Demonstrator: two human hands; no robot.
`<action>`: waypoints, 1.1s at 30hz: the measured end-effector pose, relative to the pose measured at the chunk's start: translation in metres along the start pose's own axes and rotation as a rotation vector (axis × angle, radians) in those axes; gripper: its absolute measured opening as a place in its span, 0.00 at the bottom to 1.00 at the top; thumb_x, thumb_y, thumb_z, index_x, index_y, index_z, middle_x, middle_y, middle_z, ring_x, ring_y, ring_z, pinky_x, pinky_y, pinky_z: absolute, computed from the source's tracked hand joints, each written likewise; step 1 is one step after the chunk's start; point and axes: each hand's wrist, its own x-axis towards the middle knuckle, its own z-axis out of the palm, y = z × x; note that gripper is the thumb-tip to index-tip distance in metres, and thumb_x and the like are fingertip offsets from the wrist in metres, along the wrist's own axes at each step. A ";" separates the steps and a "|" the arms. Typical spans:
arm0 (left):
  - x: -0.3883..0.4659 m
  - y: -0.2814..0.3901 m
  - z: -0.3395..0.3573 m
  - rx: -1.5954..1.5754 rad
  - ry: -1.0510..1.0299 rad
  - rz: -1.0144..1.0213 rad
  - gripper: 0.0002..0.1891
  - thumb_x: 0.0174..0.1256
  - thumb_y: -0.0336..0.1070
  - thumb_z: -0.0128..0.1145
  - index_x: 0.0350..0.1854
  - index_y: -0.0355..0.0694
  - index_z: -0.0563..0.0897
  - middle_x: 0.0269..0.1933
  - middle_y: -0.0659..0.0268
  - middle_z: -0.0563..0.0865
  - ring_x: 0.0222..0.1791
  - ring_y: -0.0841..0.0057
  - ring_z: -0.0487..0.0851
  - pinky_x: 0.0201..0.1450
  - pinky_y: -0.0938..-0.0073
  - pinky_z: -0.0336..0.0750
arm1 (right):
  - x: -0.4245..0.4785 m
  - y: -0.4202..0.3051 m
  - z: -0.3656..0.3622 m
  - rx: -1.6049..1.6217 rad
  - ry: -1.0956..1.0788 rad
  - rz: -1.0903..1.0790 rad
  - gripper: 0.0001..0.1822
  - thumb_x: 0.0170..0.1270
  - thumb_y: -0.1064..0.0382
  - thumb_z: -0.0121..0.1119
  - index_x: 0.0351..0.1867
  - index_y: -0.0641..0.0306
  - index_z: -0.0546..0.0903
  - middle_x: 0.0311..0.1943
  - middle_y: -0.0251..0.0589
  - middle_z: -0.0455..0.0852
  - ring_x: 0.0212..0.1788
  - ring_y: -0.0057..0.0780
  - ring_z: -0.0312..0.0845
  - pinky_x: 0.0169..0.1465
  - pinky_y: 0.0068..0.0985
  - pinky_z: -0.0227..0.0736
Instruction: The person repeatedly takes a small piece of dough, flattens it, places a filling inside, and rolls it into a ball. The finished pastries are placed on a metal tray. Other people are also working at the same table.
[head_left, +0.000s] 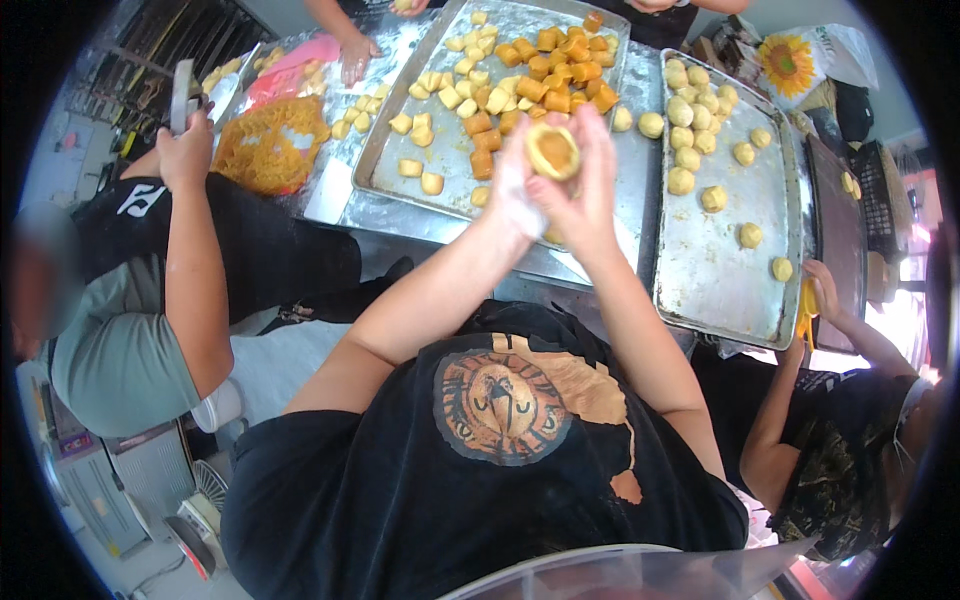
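A filled piece of dough (555, 152) rests between my two hands, its pale yellow shell cupped around an orange filling that shows at the open top. My left hand (517, 191), dusted with flour, holds it from the left. From the other side my right hand (589, 176) presses around it, fingers raised and slightly blurred. Beyond them lies a metal tray (454, 196) with pale dough pieces (450, 96) and orange filling cylinders (559, 71). Another metal tray (712, 292), to the right, carries several round dough balls (681, 112), mostly grouped at its far end.
At left, a co-worker's hand (186, 150) grips a metal-looking tool (181, 94) near an orange paste mass (270, 142). Another person's hand (360, 60) touches the floured table. On the right, a co-worker's hands hold a yellow object (808, 307) beside a dark tray (836, 247).
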 end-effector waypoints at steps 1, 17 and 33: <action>-0.016 -0.008 0.014 0.108 0.029 0.015 0.22 0.76 0.54 0.38 0.58 0.42 0.72 0.52 0.62 0.82 0.53 0.70 0.81 0.58 0.66 0.76 | 0.004 -0.011 -0.001 -0.086 0.003 0.007 0.49 0.53 0.43 0.69 0.70 0.66 0.58 0.69 0.63 0.56 0.72 0.53 0.51 0.71 0.43 0.50; -0.043 -0.004 0.016 0.190 -0.328 0.049 0.18 0.77 0.44 0.43 0.60 0.38 0.71 0.57 0.60 0.76 0.56 0.76 0.77 0.59 0.70 0.74 | 0.030 -0.036 -0.026 0.047 0.060 -0.015 0.27 0.57 0.54 0.65 0.59 0.58 0.79 0.61 0.46 0.76 0.71 0.48 0.58 0.71 0.41 0.51; -0.054 -0.002 0.022 0.066 -0.309 -0.012 0.22 0.77 0.47 0.40 0.64 0.38 0.67 0.60 0.61 0.74 0.61 0.72 0.74 0.65 0.69 0.68 | 0.029 -0.037 -0.022 -0.076 0.062 -0.198 0.25 0.69 0.61 0.52 0.65 0.68 0.69 0.54 0.43 0.83 0.71 0.42 0.60 0.71 0.40 0.47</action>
